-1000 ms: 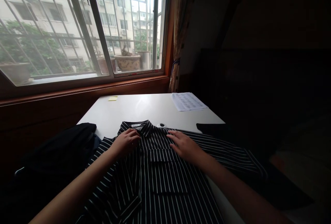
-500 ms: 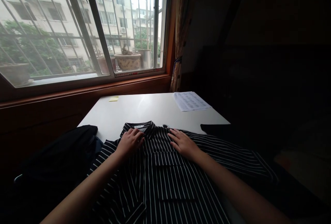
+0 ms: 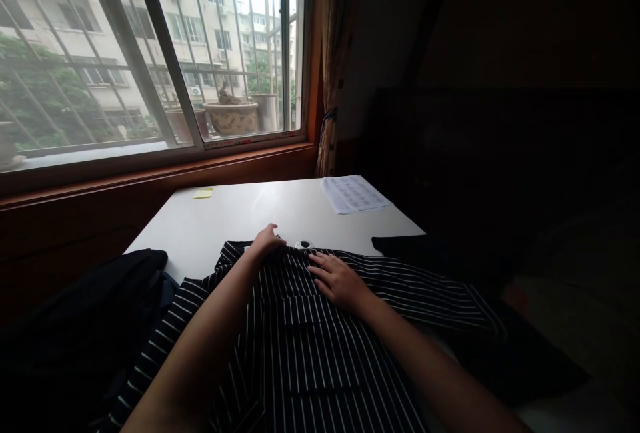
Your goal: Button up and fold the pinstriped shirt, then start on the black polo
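A dark striped shirt (image 3: 315,353) with thin white stripes lies spread out, its collar at the far end and one sleeve stretched to the right. My left hand (image 3: 267,242) is over the collar, thumb and fingertips apart; the collar beneath is largely covered by it. Flat on the shirt's upper chest rests my right hand (image 3: 339,280), fingers spread a little. A small white and black round object (image 3: 303,244) sits just beyond the shirt's shoulder edge.
The white table (image 3: 250,210) carries a yellow sticky note (image 3: 203,193) and printed sheets (image 3: 355,194) near its back edge. Dark cloth (image 3: 125,286) is heaped at the left, and more dark fabric (image 3: 400,245) shows at the right. A barred window (image 3: 150,53) stands behind.
My left hand has moved forward and to the right over the collar. My right hand stays on the shirt's chest. The whole view has shifted slightly to the right.
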The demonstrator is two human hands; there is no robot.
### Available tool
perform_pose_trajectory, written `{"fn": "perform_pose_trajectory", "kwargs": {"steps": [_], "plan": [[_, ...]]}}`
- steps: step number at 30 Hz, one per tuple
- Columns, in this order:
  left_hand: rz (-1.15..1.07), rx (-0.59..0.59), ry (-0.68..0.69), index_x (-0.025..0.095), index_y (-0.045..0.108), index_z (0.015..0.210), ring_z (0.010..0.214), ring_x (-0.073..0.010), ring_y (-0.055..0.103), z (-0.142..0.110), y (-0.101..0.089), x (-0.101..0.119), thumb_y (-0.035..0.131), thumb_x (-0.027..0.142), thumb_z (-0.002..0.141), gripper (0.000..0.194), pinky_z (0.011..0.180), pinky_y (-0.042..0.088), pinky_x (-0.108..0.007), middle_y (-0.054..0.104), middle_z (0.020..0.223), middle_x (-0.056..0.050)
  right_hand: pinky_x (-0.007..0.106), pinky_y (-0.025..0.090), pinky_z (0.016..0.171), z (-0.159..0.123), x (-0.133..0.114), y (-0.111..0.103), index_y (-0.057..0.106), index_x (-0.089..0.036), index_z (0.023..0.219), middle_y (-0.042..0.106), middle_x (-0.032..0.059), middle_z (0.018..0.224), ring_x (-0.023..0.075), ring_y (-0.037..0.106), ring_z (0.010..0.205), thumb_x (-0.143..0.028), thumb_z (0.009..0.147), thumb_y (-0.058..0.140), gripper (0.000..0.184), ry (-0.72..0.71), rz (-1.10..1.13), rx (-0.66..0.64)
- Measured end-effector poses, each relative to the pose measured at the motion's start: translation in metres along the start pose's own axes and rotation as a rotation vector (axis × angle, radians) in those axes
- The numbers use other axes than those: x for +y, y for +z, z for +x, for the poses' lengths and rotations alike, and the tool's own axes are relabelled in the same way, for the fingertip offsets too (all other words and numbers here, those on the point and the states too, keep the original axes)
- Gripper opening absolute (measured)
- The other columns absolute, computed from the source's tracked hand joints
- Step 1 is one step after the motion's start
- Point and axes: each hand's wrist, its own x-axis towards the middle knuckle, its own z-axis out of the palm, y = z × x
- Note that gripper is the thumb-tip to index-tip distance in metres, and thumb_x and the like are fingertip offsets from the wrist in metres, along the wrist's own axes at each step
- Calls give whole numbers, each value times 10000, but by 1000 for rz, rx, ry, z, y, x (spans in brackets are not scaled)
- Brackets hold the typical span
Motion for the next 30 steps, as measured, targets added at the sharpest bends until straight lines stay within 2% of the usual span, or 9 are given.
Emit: {"fn": "perform_pose_trajectory", "kwargs": {"steps": [5, 10, 14, 18, 21, 23, 26, 30], "plan": [[-156, 71, 61, 174, 554, 1294, 1034, -215, 646, -4, 2, -13, 603, 345, 960, 379, 892, 558, -413, 630, 1212, -98, 506, 239, 1205, 0, -1, -1, 420, -318, 1498, 335, 44, 1604, 253, 323, 1464, -400, 996, 474, 511, 91, 4, -96], [-178, 142, 115, 213, 529, 1369, 1002, -197, 689, -8, 11, -25, 637, 262, 918, 466, 917, 542, -340, 716, 1095, -80, 502, 155, 1221, -1, 4, -5, 244, -351, 1565, 250, 29, 1637, 247, 202, 1509, -549, 997, 401, 621, 188, 8, -193], [-82, 159, 174, 176, 555, 1321, 985, -205, 682, -11, 12, -27, 603, 289, 949, 392, 894, 559, -398, 691, 1124, -91, 518, 117, 1218, -5, 20, -10, 278, -331, 1558, 190, 34, 1652, 244, 159, 1520, -592, 1009, 295, 608, 272, -15, -236], [88, 217, 278, 199, 592, 1292, 1081, -241, 629, -23, 18, -21, 548, 143, 913, 385, 963, 519, -422, 654, 1167, -103, 529, 123, 1215, -10, 35, -14, 286, -309, 1560, 183, 19, 1653, 274, 142, 1521, -612, 1006, 253, 632, 341, -43, -252], [222, 277, 389, 227, 573, 1323, 1244, -307, 503, -38, 24, -15, 497, 131, 912, 429, 1041, 446, -516, 538, 1342, -123, 545, 164, 1200, -13, 39, -15, 334, -295, 1543, 241, 11, 1641, 307, 187, 1505, -587, 1007, 287, 612, 369, -69, -218], [301, 287, 481, 243, 570, 1329, 1337, -337, 396, -47, 27, -10, 479, 160, 930, 418, 1094, 378, -570, 464, 1428, -119, 564, 197, 1181, -13, 40, -16, 434, -281, 1490, 348, 35, 1599, 332, 264, 1470, -557, 994, 367, 572, 378, -90, -169], [399, 226, 642, 272, 630, 1238, 1386, -330, 336, -55, 26, -5, 523, 202, 928, 336, 1160, 294, -580, 496, 1408, -87, 553, 245, 1157, -5, 40, -21, 600, -241, 1334, 530, 96, 1450, 341, 390, 1374, -484, 969, 471, 457, 371, -106, -103], [487, 125, 810, 279, 636, 1220, 1384, -286, 367, -59, 24, -2, 541, 211, 928, 315, 1204, 240, -552, 560, 1335, -71, 464, 342, 1117, 18, 38, -25, 680, -182, 1183, 617, 136, 1289, 294, 497, 1245, -343, 999, 416, 359, 315, -88, -47]]}}
